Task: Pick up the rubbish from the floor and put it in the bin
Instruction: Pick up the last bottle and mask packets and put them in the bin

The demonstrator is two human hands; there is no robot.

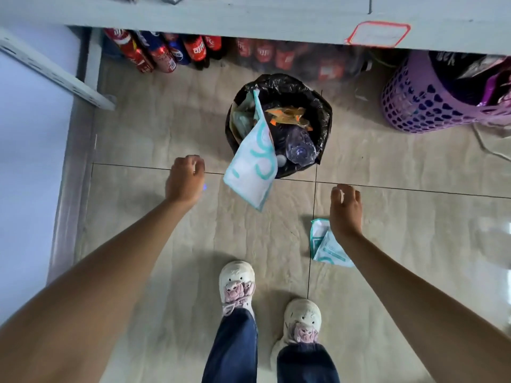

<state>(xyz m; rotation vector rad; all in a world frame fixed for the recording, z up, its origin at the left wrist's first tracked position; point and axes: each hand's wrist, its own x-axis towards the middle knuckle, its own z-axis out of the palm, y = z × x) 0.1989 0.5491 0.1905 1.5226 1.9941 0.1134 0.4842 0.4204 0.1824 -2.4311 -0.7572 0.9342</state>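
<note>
Bin: my landmark, the bin (320, 111) with its black liner stands on the floor ahead of my feet, already holding a crushed plastic bottle (300, 150) and an orange wrapper (289, 116).
Done so far: one white-and-teal packet (253, 164) sits half in the bin, its lower end hanging out over the near rim towards me; I judge it not properly in.
Left to do: a second crumpled white-and-teal wrapper (322, 241) lies on the floor on my side of the bin and a little to its right, partly hidden by my right wrist. That one has yet to be picked up.
Left hand: my left hand (184, 179) hangs to the left of the bin, arm stretched forward and down, fingers curled loosely; its grip has nothing in it.
Right hand: my right hand (345, 207) is near the bin's right side on my side, fingers spread and bent, the grip open and empty, above the floor wrapper but not touching it as far as I can tell.
Progress: I judge the job well along, not finished.
</note>
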